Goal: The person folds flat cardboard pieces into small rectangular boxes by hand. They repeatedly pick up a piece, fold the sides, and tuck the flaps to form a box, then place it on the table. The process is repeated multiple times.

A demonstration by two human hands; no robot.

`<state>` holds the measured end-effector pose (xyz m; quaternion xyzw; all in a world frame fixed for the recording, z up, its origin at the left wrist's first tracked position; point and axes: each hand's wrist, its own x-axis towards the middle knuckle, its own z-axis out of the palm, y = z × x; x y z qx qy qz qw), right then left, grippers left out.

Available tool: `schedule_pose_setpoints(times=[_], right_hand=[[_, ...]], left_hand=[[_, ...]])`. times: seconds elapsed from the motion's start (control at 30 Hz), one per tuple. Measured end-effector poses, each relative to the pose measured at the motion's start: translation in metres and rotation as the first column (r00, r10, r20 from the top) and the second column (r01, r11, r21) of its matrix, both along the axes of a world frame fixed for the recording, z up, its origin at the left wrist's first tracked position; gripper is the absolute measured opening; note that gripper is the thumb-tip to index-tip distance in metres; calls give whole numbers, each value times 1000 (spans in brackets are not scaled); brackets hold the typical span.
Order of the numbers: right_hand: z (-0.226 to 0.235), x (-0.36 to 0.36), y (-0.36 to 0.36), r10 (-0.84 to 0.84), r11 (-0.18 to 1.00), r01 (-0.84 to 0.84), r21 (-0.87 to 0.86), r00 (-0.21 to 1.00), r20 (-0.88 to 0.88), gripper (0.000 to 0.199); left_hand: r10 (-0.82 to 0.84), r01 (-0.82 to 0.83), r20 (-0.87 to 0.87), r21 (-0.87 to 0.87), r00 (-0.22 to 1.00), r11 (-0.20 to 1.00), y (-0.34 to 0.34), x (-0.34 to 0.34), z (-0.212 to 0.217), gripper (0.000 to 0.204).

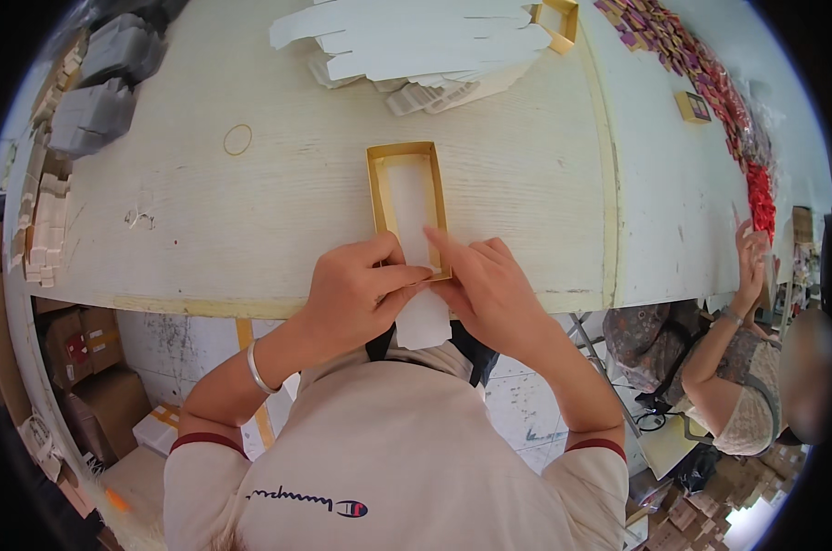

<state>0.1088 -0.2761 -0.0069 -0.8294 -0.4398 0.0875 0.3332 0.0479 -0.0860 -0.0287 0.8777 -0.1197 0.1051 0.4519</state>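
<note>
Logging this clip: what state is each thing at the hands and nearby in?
Box: open-topped, held
White strip: hanging past the box's near end
Left hand: pinching at the near end
Right hand: at the near right corner, index extended
White sheets: piled unevenly
Rubber band: slack loop
Far box: open

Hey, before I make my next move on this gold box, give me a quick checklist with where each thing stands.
1. Both hands at the box: ok. The left hand and right hand are at its near end.
2. Box open side up: ok. The gold box sits on the table, its inside showing.
3. White flap inside the box: not ok. The white flap sticks out past the near end.
4. Near wall fully formed: cannot tell. Fingers partly cover it.
5. White card stack clear of the box: ok. The white card stack lies beyond it, apart.
</note>
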Motion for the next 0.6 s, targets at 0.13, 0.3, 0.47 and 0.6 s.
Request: schedule_pose_setpoints(times=[0.13,0.3,0.47,0.6], right_hand=[[3,-15,-15,2,994,-35,100,948,319,48],[-26,-29,-26,51,996,-78,34,869,493,39],[-28,-18,-9,34,973,-131,189,895,444,31],[-27,-14,-4,9,949,-125,290,928,372,34]], left_hand=[[2,-2,3,25,1000,1000,2,-1,1,6],[-35,35,-7,30,999,999,3,1,3,16],[-71,77,-46,138,996,987,6,-2,3,17],[-160,174,-82,191,984,966,10,-4,5,52]])
